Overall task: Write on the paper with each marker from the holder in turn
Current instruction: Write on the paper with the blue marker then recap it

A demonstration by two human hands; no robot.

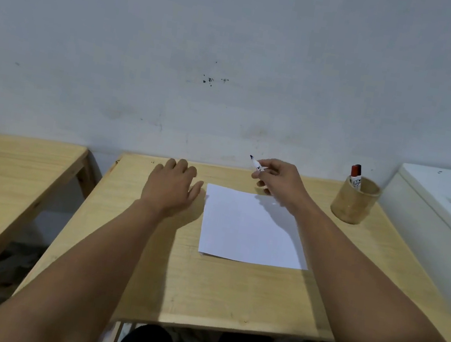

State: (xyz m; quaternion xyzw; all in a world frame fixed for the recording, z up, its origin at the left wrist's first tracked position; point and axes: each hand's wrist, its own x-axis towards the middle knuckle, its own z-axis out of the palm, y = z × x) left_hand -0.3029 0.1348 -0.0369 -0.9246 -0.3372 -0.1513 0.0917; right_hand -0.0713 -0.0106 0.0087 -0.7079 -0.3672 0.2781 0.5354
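Observation:
A blank white sheet of paper lies on the wooden table. My right hand hovers above the sheet's far edge and grips a white marker whose dark uncapped tip points up and to the left. My left hand rests flat on the table just left of the paper, fingers spread, holding nothing. A round wooden holder stands at the table's far right with a red-capped marker upright in it.
A second wooden table stands to the left across a narrow gap. A white cabinet sits against the table's right side. A marked white wall rises right behind the table. Dark-clothed knees show under the near edge.

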